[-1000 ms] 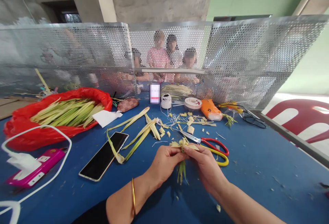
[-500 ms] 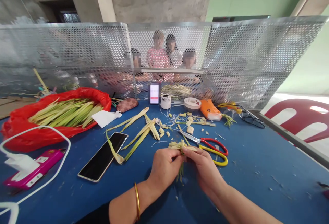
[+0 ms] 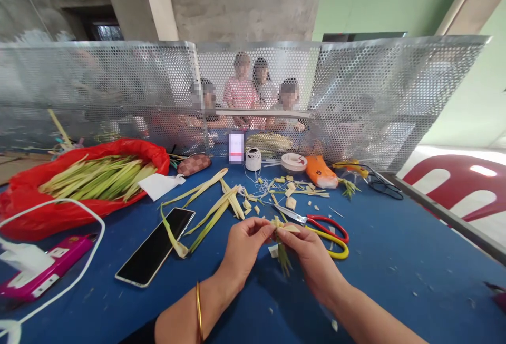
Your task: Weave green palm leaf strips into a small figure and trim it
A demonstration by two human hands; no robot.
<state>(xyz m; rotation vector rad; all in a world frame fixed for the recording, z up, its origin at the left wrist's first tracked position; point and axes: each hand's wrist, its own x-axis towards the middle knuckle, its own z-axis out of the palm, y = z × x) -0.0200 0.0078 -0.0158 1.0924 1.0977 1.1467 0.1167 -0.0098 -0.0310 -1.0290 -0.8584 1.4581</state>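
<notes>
My left hand (image 3: 245, 246) and my right hand (image 3: 310, 246) meet over the blue table, fingertips pinched round a small bundle of plant leaf strips (image 3: 283, 257). The bundle's pale top shows between my fingers, and its thin green ends hang below. A pale scrap (image 3: 273, 251) is beside the hanging ends. Scissors (image 3: 330, 233) with one red and one yellow handle lie just beyond my right hand. Long pale-green leaf strips (image 3: 211, 217) lie left of my hands, some across a dark phone (image 3: 152, 252).
A red plastic bag (image 3: 23, 202) full of leaves stands left, near a pink power strip (image 3: 47, 270) and white cable. Behind are a thread spool (image 3: 253, 159), tape roll (image 3: 293, 162), orange packet (image 3: 320, 172) and cut scraps (image 3: 290, 203). People sit and stand behind a perforated metal screen (image 3: 356, 86).
My left hand has shifted slightly left, and both hands keep hold of the bundle. The green ends swing a little right, and a pale scrap now shows beside them. The view has moved slightly.
</notes>
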